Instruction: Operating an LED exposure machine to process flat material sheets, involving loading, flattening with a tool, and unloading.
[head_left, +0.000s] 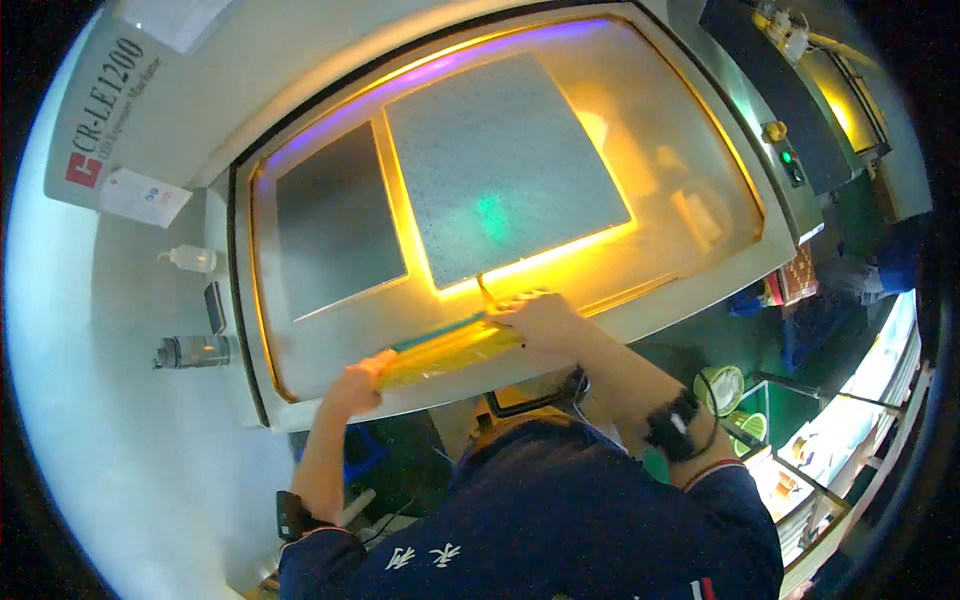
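Between my two hands a yellow see-through film sheet (455, 357) with a teal strip along its upper edge is stretched over the near edge of the machine's frame. My left hand (362, 385) is closed on its left end. At the right end my right hand (540, 318) grips the sheet from above, its thumb side partly hidden by glare. Beyond the hands, on the lit machine bed (690, 130), lie a large speckled grey panel (500, 150) with a green light spot and, left of it, a dark grey panel (340, 215). A thin dark strip (484, 287) shows just beyond my right hand.
Left of the bed, on a pale surface, are a white squeeze bottle (192, 258), a dark flat phone-like object (214, 308) and a grey bottle (192, 352). A black rim (234, 270) borders the bed. Green baskets (722, 388) and a metal rail (815, 490) stand at the lower right.
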